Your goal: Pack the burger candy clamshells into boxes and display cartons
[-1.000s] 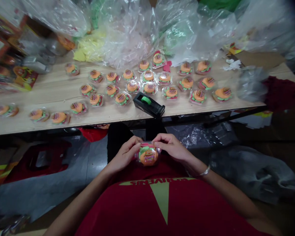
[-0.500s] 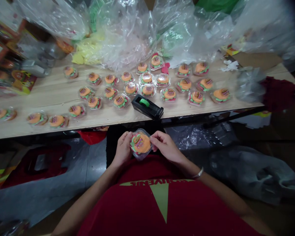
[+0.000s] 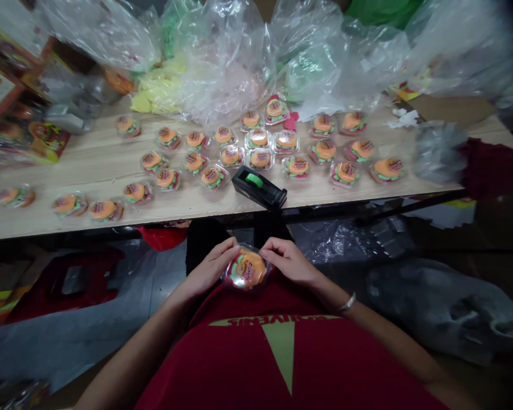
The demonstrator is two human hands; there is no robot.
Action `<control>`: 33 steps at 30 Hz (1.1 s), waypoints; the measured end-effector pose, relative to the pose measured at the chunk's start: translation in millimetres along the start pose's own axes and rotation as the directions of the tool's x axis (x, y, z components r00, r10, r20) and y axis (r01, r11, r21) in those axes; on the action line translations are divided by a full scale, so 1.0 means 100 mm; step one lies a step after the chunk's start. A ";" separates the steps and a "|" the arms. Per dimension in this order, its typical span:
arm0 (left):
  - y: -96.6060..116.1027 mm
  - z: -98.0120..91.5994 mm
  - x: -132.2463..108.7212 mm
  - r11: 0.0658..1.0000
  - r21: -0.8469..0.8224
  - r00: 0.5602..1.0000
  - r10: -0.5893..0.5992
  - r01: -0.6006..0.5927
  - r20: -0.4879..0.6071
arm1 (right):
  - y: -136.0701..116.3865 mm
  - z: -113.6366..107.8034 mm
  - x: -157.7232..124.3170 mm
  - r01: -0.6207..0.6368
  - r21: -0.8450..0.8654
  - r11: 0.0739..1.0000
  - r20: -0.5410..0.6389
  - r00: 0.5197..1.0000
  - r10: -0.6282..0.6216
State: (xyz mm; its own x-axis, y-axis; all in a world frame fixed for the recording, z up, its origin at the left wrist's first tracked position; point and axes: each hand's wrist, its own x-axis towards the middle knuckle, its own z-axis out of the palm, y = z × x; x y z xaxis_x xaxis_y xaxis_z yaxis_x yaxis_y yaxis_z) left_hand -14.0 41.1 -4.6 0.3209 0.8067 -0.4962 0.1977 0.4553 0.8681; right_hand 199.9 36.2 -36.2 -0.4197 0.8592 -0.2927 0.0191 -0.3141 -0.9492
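Note:
Between my two hands, just above my lap, is a clear plastic box with a toy burger [image 3: 248, 269] in it, orange on top with green and red edges and a printed label. My left hand [image 3: 216, 263] grips its left upper edge between thumb and fingers. The thumb and bent fingers of my right hand [image 3: 285, 259] pinch the right upper corner. On the table in front lies a black tape dispenser [image 3: 260, 189] with a green roll. Several more boxed toy burgers [image 3: 214, 176] stand around and behind it.
The wooden table [image 3: 175, 208] has its front edge just beyond my hands. Clear bags [image 3: 226, 74] of yellow, pink and green pieces line its back. Printed cartons [image 3: 38, 136] stand at the left; dark red cloth [image 3: 491, 165] hangs at the right. A red stool [image 3: 106, 285] is below left.
Both hands have drawn the boxed toy burger slightly lower, towards my body, and its top is tilted differently. The view has shifted a little; the things on the table look unmoved.

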 end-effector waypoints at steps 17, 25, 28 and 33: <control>-0.22 0.17 -0.27 0.979 -0.067 0.970 0.178 -0.191 -0.166 | -0.07 0.15 -0.21 0.039 0.115 0.993 0.027 0.999 -0.043; 0.13 0.00 -0.17 0.984 0.165 0.981 0.040 -0.072 0.187 | -0.12 0.21 -0.24 0.091 0.032 0.995 0.026 0.995 -0.092; 0.11 0.02 -0.14 0.992 0.130 0.988 -0.014 -0.007 0.156 | -0.06 0.27 -0.28 -0.009 0.140 0.990 -0.039 0.999 0.015; 0.02 0.11 -0.20 0.996 0.083 0.997 0.006 -0.012 0.075 | -0.05 0.30 -0.30 -0.043 0.164 0.986 -0.064 0.997 0.054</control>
State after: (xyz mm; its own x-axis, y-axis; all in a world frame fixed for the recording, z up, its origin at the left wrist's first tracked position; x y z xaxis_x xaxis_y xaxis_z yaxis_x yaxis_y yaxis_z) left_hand -9.7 21.6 6.7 0.3905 0.7791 -0.4904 0.2698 0.4124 0.8701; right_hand 185.4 0.3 -19.5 -0.3594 0.8651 -0.3499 -0.1120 -0.4123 -0.9041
